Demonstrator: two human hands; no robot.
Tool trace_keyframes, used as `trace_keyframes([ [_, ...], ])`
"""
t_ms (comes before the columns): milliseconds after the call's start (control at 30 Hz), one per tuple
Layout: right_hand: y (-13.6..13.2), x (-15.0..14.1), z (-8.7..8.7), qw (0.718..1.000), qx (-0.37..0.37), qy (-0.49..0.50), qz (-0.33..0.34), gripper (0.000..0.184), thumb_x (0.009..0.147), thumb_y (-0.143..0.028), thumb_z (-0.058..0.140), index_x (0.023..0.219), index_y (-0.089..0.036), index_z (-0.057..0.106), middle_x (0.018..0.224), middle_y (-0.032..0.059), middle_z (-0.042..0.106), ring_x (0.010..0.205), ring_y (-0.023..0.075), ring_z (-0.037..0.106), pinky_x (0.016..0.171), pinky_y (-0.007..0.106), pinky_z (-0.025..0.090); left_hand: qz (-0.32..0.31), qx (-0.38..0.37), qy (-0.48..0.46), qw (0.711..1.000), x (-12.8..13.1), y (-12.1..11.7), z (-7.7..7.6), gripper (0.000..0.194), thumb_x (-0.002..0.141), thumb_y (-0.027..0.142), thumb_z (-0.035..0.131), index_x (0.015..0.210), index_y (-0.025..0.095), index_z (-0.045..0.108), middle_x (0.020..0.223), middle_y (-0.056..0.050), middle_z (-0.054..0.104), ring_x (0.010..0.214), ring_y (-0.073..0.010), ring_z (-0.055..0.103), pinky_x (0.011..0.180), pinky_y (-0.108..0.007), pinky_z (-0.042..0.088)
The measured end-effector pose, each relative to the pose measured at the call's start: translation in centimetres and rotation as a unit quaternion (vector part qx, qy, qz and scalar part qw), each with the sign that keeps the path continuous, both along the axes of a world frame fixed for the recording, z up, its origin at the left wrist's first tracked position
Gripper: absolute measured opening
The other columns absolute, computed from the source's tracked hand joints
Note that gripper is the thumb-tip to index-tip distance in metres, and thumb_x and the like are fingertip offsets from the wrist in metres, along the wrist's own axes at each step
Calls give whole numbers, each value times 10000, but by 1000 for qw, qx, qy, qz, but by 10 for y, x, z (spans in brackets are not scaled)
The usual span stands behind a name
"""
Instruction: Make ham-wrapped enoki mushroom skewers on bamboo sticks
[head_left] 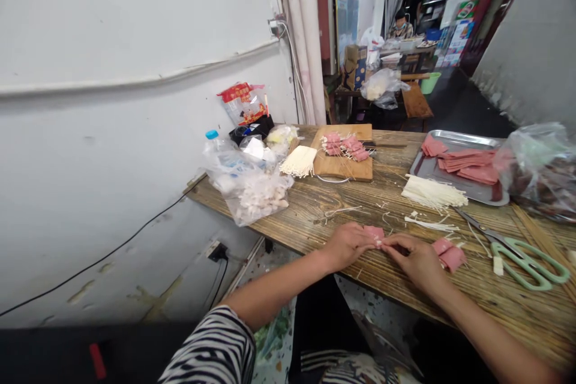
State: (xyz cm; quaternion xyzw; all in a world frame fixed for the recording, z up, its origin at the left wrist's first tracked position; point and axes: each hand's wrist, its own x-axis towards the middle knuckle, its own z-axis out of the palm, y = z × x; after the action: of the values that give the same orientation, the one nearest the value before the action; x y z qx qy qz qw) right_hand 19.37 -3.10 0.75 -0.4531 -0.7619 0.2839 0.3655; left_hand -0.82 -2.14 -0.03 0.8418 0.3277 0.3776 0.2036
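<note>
Near the table's front edge, my left hand [348,246] and my right hand [416,261] meet on a pink meat slice [374,233] with white enoki mushroom showing at it. The fingers of both hands are closed on this roll. Just right of my right hand lie finished-looking meat rolls [449,253] with mushroom stems poking out. Beyond them sit a loose bunch of enoki mushrooms [434,192] and some scattered stems [432,224]. Green-handled scissors [517,252] rest on the wood at the right. How the fingertips overlap the slice is partly hidden.
A metal tray [454,137] holds pink meat slices. On a cutting board [321,165] lie skewered rolls [345,147], beside another enoki bunch [299,161]. Plastic bags [256,198] stand at the left, and another bag [540,162] at the right. A person [400,27] sits far back.
</note>
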Motion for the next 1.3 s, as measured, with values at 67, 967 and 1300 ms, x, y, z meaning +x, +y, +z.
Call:
trace_keyframes([
  [67,0,0,0,1000,-5,6,9,207,840,-373,582,808,-230,728,835,61,720,763,207,662,725,349,532,24,-31,-26,999,3,-3,0,148,893,239,618,893,218,764,909,-52,772,850,-162,709,832,-311,505],
  [967,-10,2,4,888,374,-249,96,306,948,-151,387,1098,-116,650,1068,151,651,1031,237,518,887,380,453,98,-309,106,940,5,18,34,113,754,238,734,839,187,787,856,-6,754,777,-135,662,736,-203,495],
  [1300,9,1,15,920,191,-290,183,284,931,-170,397,965,-155,678,865,96,622,788,190,490,709,320,400,109,-239,163,951,5,15,35,85,784,253,722,810,206,788,820,0,715,815,-142,624,757,-227,459],
])
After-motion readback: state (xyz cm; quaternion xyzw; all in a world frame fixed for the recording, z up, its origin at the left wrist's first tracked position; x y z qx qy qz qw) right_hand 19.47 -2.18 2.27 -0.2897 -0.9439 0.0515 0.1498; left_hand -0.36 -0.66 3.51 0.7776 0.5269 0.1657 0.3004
